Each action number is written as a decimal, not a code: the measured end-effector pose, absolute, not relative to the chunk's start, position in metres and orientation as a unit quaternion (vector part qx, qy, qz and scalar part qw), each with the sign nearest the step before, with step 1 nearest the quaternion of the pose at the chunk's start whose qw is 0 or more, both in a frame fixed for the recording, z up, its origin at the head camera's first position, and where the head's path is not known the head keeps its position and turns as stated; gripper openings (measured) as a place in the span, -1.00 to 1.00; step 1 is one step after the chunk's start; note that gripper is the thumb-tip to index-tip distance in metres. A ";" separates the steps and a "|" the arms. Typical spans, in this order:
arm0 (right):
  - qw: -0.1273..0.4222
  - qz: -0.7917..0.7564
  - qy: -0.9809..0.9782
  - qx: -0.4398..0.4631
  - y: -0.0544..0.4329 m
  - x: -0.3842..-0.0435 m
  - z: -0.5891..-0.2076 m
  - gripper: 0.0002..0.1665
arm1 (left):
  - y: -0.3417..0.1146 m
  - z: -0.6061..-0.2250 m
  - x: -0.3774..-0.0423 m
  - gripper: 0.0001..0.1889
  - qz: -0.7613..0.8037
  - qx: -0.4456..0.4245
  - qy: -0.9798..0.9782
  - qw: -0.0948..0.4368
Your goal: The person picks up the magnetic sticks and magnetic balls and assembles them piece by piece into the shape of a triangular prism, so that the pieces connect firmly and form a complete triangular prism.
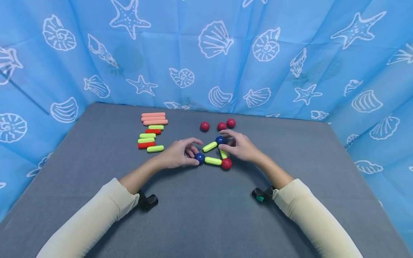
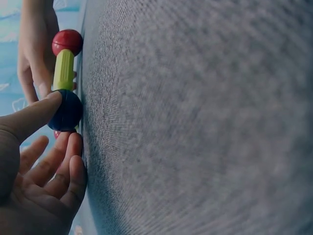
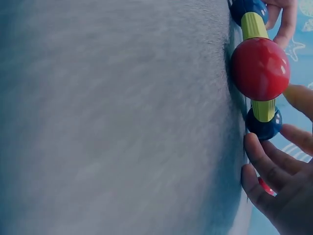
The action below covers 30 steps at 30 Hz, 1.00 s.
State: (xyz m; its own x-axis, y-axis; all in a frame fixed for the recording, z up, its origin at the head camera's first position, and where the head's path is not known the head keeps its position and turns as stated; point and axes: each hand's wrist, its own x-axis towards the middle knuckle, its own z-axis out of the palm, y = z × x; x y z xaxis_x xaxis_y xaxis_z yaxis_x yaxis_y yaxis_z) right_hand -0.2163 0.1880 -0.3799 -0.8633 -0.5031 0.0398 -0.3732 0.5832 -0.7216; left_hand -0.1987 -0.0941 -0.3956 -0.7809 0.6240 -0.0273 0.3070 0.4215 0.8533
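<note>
My left fingers pinch the near blue ball; a green stick slants almost there from the far blue ball my right fingers hold.

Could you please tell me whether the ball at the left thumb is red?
No, the left hand has its thumb on a blue ball, joined by a yellow rod to a red ball.

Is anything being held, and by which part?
Left grip holds the near blue ball, opposite its attached lime stick. Right grip curves around the far blue ball; hold unclear.
</note>
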 end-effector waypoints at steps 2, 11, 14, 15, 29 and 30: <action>0.080 -0.380 0.887 -0.251 0.185 -0.220 -0.381 -0.43 | -0.093 -0.395 -0.198 -0.32 0.461 0.279 0.825 0.173; 0.101 -0.379 0.891 -0.228 0.181 -0.230 -0.382 -0.62 | -0.091 -0.395 -0.200 -0.29 0.463 0.284 0.822 0.172; 0.109 -0.384 0.887 -0.232 0.182 -0.231 -0.383 -0.62 | -0.090 -0.396 -0.201 -0.29 0.464 0.285 0.821 0.173; 0.111 -0.384 0.886 -0.236 0.182 -0.231 -0.383 -0.62 | -0.090 -0.396 -0.201 -0.29 0.464 0.284 0.821 0.173; 0.113 -0.390 0.875 -0.264 0.183 -0.231 -0.383 -0.57 | -0.083 -0.395 -0.204 -0.29 0.453 0.284 0.826 0.177; 0.111 -0.391 0.875 -0.264 0.182 -0.231 -0.383 -0.55 | -0.083 -0.395 -0.204 -0.29 0.452 0.284 0.827 0.176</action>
